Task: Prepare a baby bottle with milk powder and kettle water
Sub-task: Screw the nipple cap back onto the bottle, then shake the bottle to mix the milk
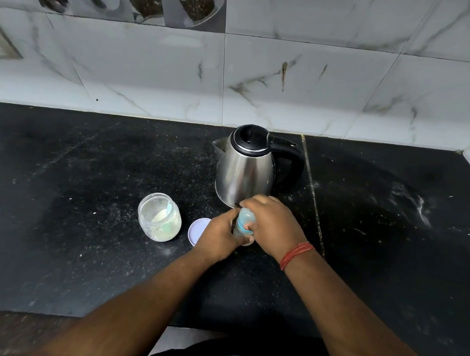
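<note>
Standing upright, the clear blue-ringed bottle (245,218) sits in both hands.

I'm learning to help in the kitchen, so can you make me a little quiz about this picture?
1. True or false: the kettle has its lid closed.
2. Where does the jar's white lid lie?
A. on the jar
B. flat on the counter, between the jar and the hands
C. on top of the kettle
3. Fill in: both hands hold the baby ____.

Key
1. True. The black lid is down.
2. B. The powder jar stands open on the black counter, a scoop inside it.
3. Bottle. The left hand grips the bottle low down and the right hand grips its top.
</note>
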`<state>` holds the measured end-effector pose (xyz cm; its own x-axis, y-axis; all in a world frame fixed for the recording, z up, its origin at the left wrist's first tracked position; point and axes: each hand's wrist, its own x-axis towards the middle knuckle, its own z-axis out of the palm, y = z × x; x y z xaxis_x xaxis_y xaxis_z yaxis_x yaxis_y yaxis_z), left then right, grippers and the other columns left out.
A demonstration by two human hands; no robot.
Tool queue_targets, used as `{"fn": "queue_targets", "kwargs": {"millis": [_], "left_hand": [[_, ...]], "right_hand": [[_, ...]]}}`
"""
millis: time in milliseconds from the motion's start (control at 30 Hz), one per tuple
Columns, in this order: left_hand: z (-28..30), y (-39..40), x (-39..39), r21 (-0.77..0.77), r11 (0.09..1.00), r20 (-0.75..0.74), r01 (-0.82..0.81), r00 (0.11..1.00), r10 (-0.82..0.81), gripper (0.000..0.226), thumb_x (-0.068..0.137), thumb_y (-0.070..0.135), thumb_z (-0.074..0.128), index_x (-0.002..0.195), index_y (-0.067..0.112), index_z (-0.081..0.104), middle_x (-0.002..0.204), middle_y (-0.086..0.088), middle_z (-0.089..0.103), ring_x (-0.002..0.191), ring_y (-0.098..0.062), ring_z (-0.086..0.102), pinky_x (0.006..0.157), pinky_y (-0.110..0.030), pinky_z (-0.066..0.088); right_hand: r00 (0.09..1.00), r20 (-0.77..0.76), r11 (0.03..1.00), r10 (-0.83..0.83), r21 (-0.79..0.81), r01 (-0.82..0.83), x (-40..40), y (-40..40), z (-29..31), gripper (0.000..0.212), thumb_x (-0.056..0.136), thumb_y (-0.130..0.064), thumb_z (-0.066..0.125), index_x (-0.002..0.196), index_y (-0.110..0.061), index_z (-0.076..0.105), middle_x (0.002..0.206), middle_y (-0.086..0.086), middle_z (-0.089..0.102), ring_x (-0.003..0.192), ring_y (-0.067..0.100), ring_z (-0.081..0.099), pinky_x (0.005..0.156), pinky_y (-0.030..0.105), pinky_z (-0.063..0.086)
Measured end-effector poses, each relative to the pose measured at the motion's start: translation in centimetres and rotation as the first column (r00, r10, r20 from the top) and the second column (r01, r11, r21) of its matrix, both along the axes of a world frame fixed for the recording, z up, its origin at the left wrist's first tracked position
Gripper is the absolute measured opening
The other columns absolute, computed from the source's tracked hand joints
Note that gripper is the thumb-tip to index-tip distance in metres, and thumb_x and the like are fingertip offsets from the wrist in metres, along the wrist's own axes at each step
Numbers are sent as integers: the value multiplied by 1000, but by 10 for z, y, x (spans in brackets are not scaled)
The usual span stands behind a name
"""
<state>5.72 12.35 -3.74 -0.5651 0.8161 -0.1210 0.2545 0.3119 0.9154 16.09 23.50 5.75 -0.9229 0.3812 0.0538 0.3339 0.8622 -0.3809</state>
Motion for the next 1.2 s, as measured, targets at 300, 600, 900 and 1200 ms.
{"fn": "queue_targets", "kwargs": {"millis": [300,600,900,1200], "left_hand": [[1,-1,0,7,1000,-5,10,1000,-10,44,71,27,80,112,34,64,99,9,75,95,-15,73,87,-51,58],[13,-6,3,-9,998,6,67,998,-66,61,75,27,84,128,30,55,118,7,71,110,-13,69,98,-45,56],[36,-18,7,11,999,53,49,997,-49,44,89,26,79,127,31,57,116,10,69,105,-6,65,93,-23,53],[81,-18,18,139,990,-181,-2,983,28,55,87,35,79,137,21,61,119,6,69,109,-10,64,96,-25,49]], "right_hand": [[993,-117,999,-27,17,29,6,-12,-20,59,75,-9,83,131,-15,64,123,1,65,111,25,55,98,36,52],[995,48,941,-87,-324,98,7,-4,-19,78,86,-16,75,153,-23,36,147,6,50,132,24,49,111,27,35],[909,-233,792,-345,-592,149,23,1,-22,64,88,-18,74,137,-42,39,115,-6,67,98,14,69,90,43,58],[853,-309,634,-420,-773,32,24,-9,3,85,77,-37,76,140,-62,25,116,3,70,98,25,74,85,55,60]]}}
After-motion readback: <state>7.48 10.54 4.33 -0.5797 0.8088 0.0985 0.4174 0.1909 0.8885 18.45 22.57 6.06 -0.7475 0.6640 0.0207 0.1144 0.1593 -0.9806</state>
